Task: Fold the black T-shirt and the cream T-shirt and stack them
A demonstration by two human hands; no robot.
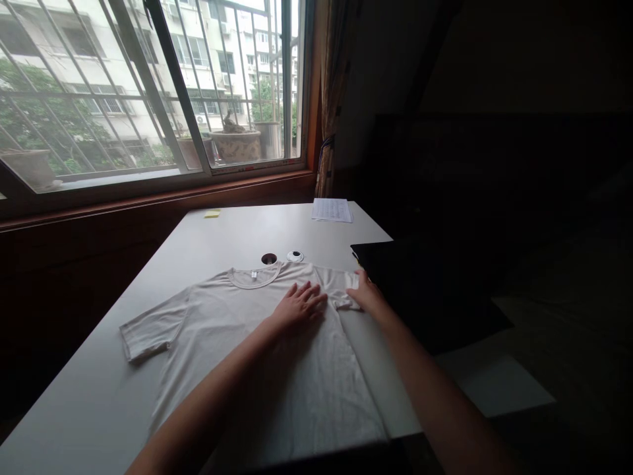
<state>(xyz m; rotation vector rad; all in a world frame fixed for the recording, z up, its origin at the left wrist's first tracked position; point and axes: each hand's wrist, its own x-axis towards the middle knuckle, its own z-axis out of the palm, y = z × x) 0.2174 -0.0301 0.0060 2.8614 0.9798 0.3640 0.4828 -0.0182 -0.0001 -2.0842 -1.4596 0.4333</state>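
A white short-sleeved T-shirt (222,336) lies spread on a white table, its neckline at the far side. My left hand (301,305) rests flat on the upper right of the shirt, fingers stretched and slightly apart. At the hem of the right-hand sleeve (337,280), my right hand (364,291) has its thumb and fingers closed round the fabric. The other sleeve (151,330) lies out to the left, with a few wrinkles. A small label (254,274) shows inside the collar.
The white table (247,227) carries a yellow sticky-note pad (212,214) and printed papers (332,210) at its far edge. Beyond the collar are a round hole (269,259) and a white round cap (295,256). A black flat item (425,290) covers the right side.
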